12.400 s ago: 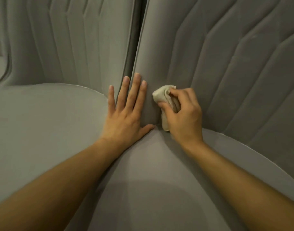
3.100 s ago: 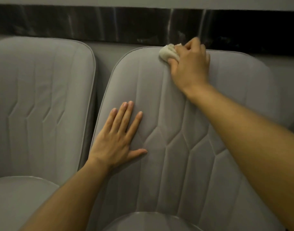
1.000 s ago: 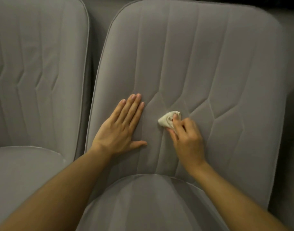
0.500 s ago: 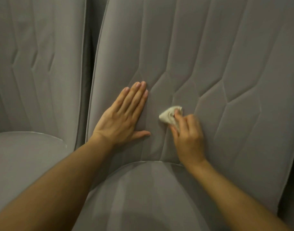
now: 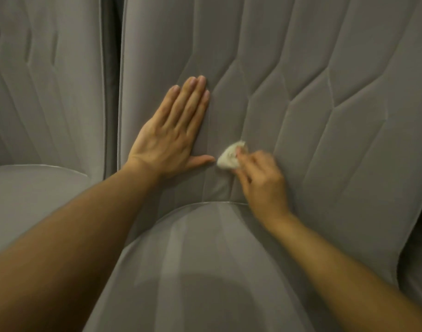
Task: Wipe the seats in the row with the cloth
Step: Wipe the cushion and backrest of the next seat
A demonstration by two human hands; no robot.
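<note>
a: where is the cloth right now?
b: the small pale cloth [image 5: 229, 157] is bunched against the lower part of the grey quilted backrest [image 5: 313, 80], a little above the line where that backrest meets the seat cushion [image 5: 205, 259].

a: which hand has it?
b: the right hand [image 5: 262, 183], whose arm comes in from 5 o'clock. its fingers [image 5: 244, 164] are curled round the cloth and hold it against the upholstery. most of the cloth sticks out at 10 o'clock of the knuckles. the hand is blurred, so i cannot tell the grip any more closely.

a: and the left hand?
b: the left hand [image 5: 169, 133] lies flat on the same backrest, at 9 o'clock of the cloth. its fingers are straight and close together, pointing to about 1 o'clock, and they grasp nothing. the thumb sticks out toward 3 o'clock, its tip just beside the cloth. i cannot tell whether they touch.

a: anything else in view?
b: a neighbouring seat [image 5: 44, 97] in the same grey fabric stands at 9 o'clock. a narrow dark gap [image 5: 111, 80] runs between the two backrests. angled stitched seams cross both backs.
</note>
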